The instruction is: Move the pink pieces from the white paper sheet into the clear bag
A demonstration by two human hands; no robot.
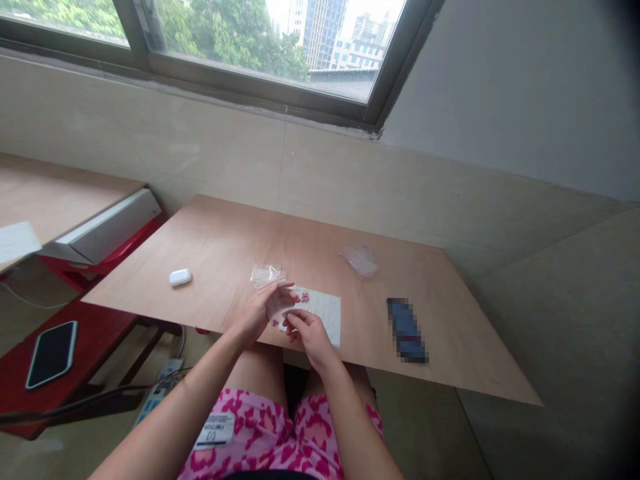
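Observation:
My left hand hovers over the near edge of the table with its fingers stretched out and the palm turned to the right. I see nothing gripped in it. Close beside it, my right hand has thumb and forefinger pinched together; whatever they hold, if anything, is too small to make out. Under the hands lies a white paper sheet. On it sits a little cluster of small pink-red pieces. A small dark pinkish piece lies near my left wrist. Behind my left hand rests a clear plastic bag.
More clear plastic bags lie farther back on the wooden table. A white earbud case is at left, a blurred dark object at right. A phone lies on a red bench. Wall and window stand behind.

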